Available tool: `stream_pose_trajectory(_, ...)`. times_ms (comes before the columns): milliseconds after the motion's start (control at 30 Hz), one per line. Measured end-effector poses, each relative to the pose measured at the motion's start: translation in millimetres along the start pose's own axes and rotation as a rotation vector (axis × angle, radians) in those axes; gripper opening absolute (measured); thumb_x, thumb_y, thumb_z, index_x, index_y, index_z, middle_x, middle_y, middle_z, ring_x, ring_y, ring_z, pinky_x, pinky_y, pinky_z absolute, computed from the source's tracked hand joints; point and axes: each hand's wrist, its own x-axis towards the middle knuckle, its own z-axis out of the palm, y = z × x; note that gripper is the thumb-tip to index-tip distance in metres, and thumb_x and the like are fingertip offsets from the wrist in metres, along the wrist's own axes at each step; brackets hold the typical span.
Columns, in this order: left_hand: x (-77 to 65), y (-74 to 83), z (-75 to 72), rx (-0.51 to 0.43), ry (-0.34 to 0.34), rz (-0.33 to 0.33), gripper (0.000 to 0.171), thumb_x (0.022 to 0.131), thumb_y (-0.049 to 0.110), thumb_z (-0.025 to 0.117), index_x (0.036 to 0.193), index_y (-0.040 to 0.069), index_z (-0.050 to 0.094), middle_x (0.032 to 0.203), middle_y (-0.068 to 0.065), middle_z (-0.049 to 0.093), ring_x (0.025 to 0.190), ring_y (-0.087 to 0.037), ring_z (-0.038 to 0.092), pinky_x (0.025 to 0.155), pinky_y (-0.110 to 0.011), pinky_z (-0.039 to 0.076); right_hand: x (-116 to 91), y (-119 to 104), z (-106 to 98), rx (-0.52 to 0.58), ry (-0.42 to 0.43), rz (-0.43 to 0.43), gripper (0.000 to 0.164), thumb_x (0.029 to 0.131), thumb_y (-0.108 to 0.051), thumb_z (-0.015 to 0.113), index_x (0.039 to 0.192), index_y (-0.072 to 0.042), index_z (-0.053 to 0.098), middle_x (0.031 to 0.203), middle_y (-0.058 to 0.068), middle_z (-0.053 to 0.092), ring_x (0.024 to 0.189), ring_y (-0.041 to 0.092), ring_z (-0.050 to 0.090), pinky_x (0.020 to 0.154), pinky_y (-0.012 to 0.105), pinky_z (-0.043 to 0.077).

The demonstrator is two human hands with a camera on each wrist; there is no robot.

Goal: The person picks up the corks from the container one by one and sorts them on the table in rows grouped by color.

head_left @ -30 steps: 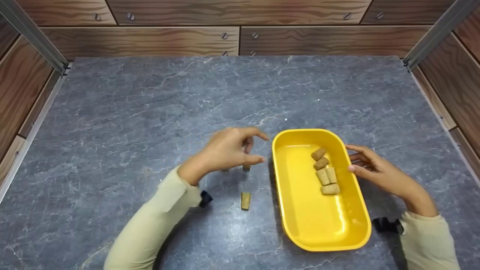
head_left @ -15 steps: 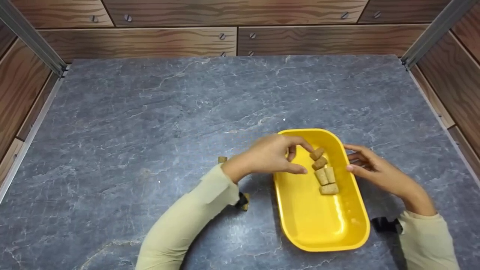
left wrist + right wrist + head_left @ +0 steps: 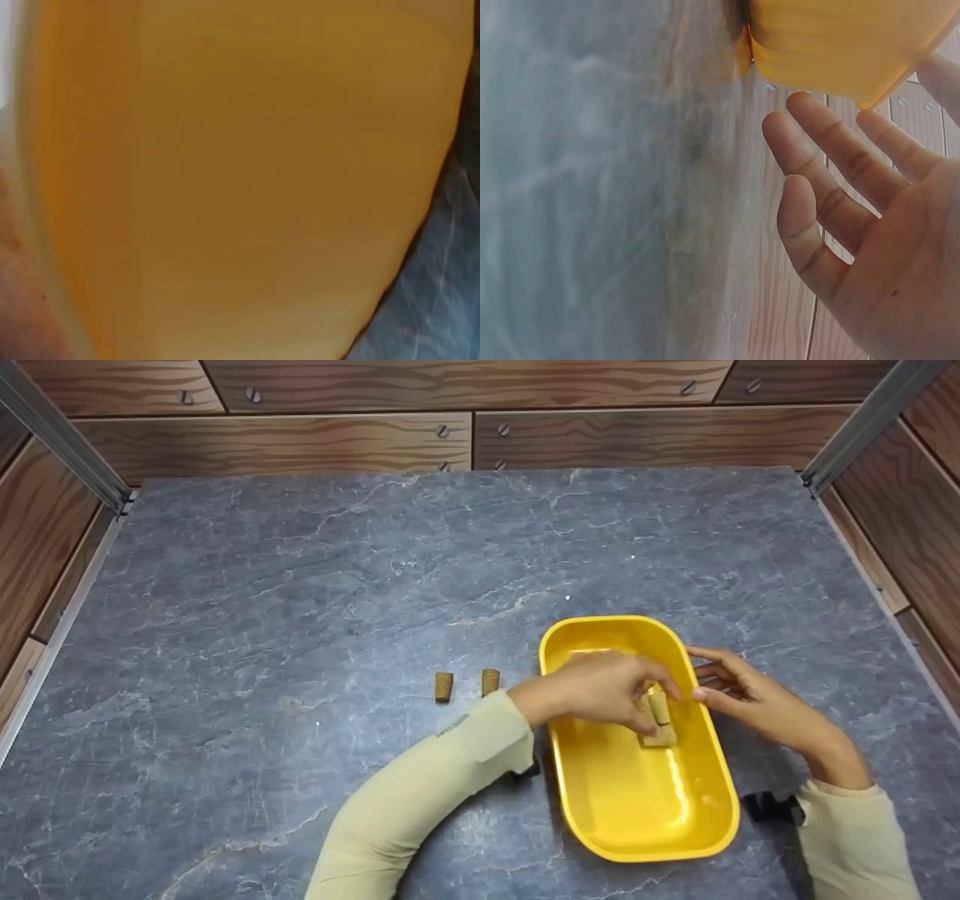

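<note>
In the head view, my left hand (image 3: 611, 690) is inside a yellow plastic tub (image 3: 600, 840). Thumb and index finger stand apart over several corks (image 3: 658, 737), partly covering them. More corks in the tub are hidden under that hand. Blurred yellow tub wall (image 3: 262, 165) fills most of the left wrist view. My right hand (image 3: 765, 701) is at the tub's right side, thumb tip at the rim and the other fingers outside. The right wrist view shows those fingers (image 3: 855, 161) loosely bent beside the tub's outer wall (image 3: 832, 52).
Left of the tub, a cork (image 3: 444, 688) stands on the grey marbled table (image 3: 300, 585). Another cork (image 3: 490, 681) is near it, partly behind my left sleeve (image 3: 435, 780). Wood-patterned panels (image 3: 300, 442) border the back and sides.
My left hand has moved right, from above the table corks across the tub's left rim to the corks inside. The sleeve now covers one table cork. The right hand stays at the rim.
</note>
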Motion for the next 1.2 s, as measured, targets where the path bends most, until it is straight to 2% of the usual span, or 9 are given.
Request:
stream_pose_trajectory(167, 11.7, 1.0, 7.7, 0.044, -0.065, -0.028, 0.046, 0.080, 0.045, 0.075, 0.123, 0.036, 0.061, 0.099, 0.011, 0.063, 0.082, -0.004, 0.054, 0.068, -0.020, 0.043, -1, 0, 1, 0.014, 0.002, -0.026, 0.054, 0.101, -0.016, 0.049, 0.149, -0.004, 0.027, 0.129, 0.022, 0.054, 0.102, -0.008, 0.055, 0.083, 0.017, 0.050)
stream_pose_trajectory(367, 20.2, -2.1, 16.4, 0.086, -0.121, -0.076, 0.046, 0.079, 0.038, 0.078, 0.121, 0.044, 0.060, 0.130, 0.010, 0.049, 0.103, -0.004, 0.051, 0.077, -0.025, 0.045, -1, 2, 1, 0.020, 0.011, -0.029, 0.055, 0.101, -0.015, 0.050, 0.150, -0.005, 0.026, 0.128, 0.022, 0.054, 0.103, -0.008, 0.055, 0.083, 0.017, 0.050)
stream_pose_trajectory(433, 22.5, -2.8, 18.7, 0.089, -0.135, -0.091, 0.045, 0.079, 0.037, 0.079, 0.119, 0.046, 0.060, 0.137, 0.009, 0.045, 0.115, -0.005, 0.048, 0.082, -0.028, 0.046, -1, 2, 1, 0.020, 0.009, -0.028, 0.055, 0.101, -0.015, 0.050, 0.150, -0.006, 0.026, 0.128, 0.022, 0.054, 0.103, -0.008, 0.055, 0.083, 0.017, 0.050)
stream_pose_trajectory(500, 24.5, -3.0, 20.7, 0.089, -0.149, -0.103, 0.044, 0.080, 0.035, 0.079, 0.118, 0.047, 0.060, 0.139, 0.011, 0.045, 0.131, -0.007, 0.038, 0.089, -0.030, 0.045, -1, 2, 1, 0.018, 0.010, -0.029, 0.055, 0.101, -0.015, 0.050, 0.150, -0.006, 0.026, 0.128, 0.022, 0.055, 0.103, -0.008, 0.056, 0.083, 0.017, 0.050)
stream_pose_trajectory(633, 26.7, -2.8, 24.2, 0.123, -0.165, -0.103, 0.044, 0.080, 0.033, 0.078, 0.117, 0.049, 0.060, 0.136, 0.018, 0.052, 0.148, -0.012, 0.013, 0.094, -0.034, 0.044, -2, 1, 0, 0.021, 0.010, -0.041, 0.054, 0.101, -0.013, 0.049, 0.150, -0.006, 0.027, 0.126, 0.019, 0.055, 0.103, -0.008, 0.056, 0.083, 0.018, 0.051)
stream_pose_trajectory(833, 26.6, -3.7, 27.6, 0.135, -0.162, -0.090, 0.025, 0.089, 0.047, 0.064, 0.114, 0.049, 0.062, 0.115, 0.028, 0.065, 0.151, -0.015, 0.005, 0.099, -0.036, 0.045, -2, 0, -1, 0.021, 0.011, -0.059, 0.053, 0.101, -0.012, 0.049, 0.149, -0.005, 0.028, 0.123, 0.016, 0.056, 0.102, -0.006, 0.057, 0.082, 0.019, 0.051)
stream_pose_trajectory(933, 26.6, -4.9, 28.5, 0.122, -0.154, -0.077, 0.024, 0.091, 0.054, 0.057, 0.113, 0.047, 0.062, 0.110, 0.027, 0.067, 0.149, -0.014, 0.016, 0.101, -0.033, 0.043, -2, 0, -1, 0.026, 0.009, -0.059, 0.053, 0.101, -0.012, 0.049, 0.149, -0.005, 0.027, 0.124, 0.019, 0.056, 0.102, -0.007, 0.057, 0.082, 0.018, 0.051)
stream_pose_trajectory(1100, 27.3, -6.0, 29.3, 0.118, -0.139, -0.060, 0.023, 0.091, 0.052, 0.058, 0.112, 0.044, 0.063, 0.112, 0.026, 0.067, 0.139, -0.008, 0.035, 0.097, -0.030, 0.045, -2, 1, 0, 0.033, 0.010, -0.063, 0.054, 0.101, -0.011, 0.049, 0.149, -0.005, 0.027, 0.126, 0.023, 0.055, 0.103, -0.007, 0.057, 0.082, 0.018, 0.051)
stream_pose_trajectory(1200, 26.3, -5.0, 28.2, 0.118, -0.137, -0.061, 0.021, 0.091, 0.050, 0.059, 0.110, 0.043, 0.063, 0.110, 0.026, 0.067, 0.141, -0.007, 0.033, 0.099, -0.033, 0.045, -2, 2, 0, 0.029, 0.015, -0.062, 0.054, 0.100, -0.011, 0.049, 0.149, -0.006, 0.027, 0.126, 0.023, 0.056, 0.103, -0.007, 0.057, 0.082, 0.018, 0.051)
